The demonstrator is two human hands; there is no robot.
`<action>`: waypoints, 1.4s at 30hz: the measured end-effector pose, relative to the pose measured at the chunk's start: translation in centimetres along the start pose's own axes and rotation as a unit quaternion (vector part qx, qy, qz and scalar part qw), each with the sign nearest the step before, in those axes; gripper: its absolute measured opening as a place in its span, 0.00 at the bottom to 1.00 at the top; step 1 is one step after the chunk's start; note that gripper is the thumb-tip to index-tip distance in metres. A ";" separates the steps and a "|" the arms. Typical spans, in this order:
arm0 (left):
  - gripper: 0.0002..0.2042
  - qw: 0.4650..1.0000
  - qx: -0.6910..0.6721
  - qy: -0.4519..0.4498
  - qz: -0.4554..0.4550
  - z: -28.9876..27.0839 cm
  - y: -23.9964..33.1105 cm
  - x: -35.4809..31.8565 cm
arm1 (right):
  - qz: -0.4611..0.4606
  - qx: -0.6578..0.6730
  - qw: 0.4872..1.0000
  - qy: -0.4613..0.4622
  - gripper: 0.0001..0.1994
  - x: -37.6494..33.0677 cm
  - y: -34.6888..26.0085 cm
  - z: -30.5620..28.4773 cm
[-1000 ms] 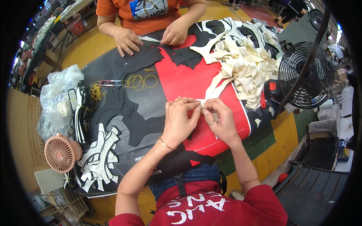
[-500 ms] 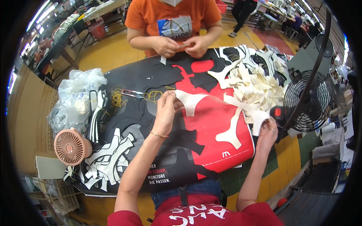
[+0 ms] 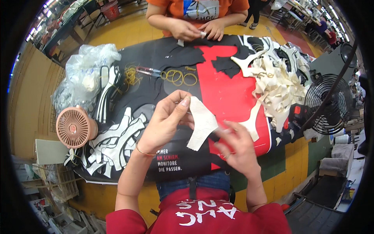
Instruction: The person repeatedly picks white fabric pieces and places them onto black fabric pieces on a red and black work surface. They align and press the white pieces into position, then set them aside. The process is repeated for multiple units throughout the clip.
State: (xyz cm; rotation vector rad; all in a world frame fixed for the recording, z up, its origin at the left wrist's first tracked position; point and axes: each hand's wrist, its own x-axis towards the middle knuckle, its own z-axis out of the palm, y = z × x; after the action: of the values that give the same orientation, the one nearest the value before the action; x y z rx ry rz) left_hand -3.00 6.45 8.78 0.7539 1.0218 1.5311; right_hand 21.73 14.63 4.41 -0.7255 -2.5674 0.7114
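Note:
A cream, three-armed cut fabric piece point(image 3: 202, 124) hangs over the table, pinched at its upper end between the thumb and fingers of my left hand point(image 3: 165, 117). My right hand point(image 3: 239, 148), somewhat blurred, is beside the piece's right edge with its fingers apart; whether a fingertip touches it I cannot tell. Behind that hand, another cream piece point(image 3: 255, 120) lies on the red part of the printed table cover point(image 3: 228, 95). To the far right is a heap of cream pieces point(image 3: 280, 84). White pieces with black edges point(image 3: 117, 146) lie piled at the left.
Thread snips point(image 3: 150, 72) and yellow rubber bands point(image 3: 175, 78) lie toward the back. A small pink fan point(image 3: 76, 126) and plastic bags point(image 3: 85, 72) stand left; a black fan point(image 3: 327, 103) stands right. Across the table, a co-worker's hands point(image 3: 198, 31) handle a small pale item.
The cream piece in my left hand has come nearer and turned downward. My right hand has let go of another cream piece by the heap and moved left toward the held one.

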 end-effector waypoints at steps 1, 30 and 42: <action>0.13 1.000 -0.004 0.021 -0.017 -0.4 0.0 -0.9 | -0.030 -0.022 0.999 -0.027 0.18 -0.3 -0.9 1.1; 0.02 0.834 0.545 -0.009 0.089 0.2 -7.1 -8.6 | -0.154 -0.107 0.978 -0.095 0.22 7.6 2.5 5.1; 0.04 0.938 0.293 0.182 0.034 -0.2 -7.8 -10.1 | -0.049 -0.291 0.955 0.029 0.24 10.3 7.3 1.5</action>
State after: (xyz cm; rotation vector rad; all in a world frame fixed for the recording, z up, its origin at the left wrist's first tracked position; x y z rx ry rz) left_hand 2.22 -3.17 2.26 0.9339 1.7934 1.4616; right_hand 15.59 25.33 1.32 -0.7619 -2.7454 -0.1185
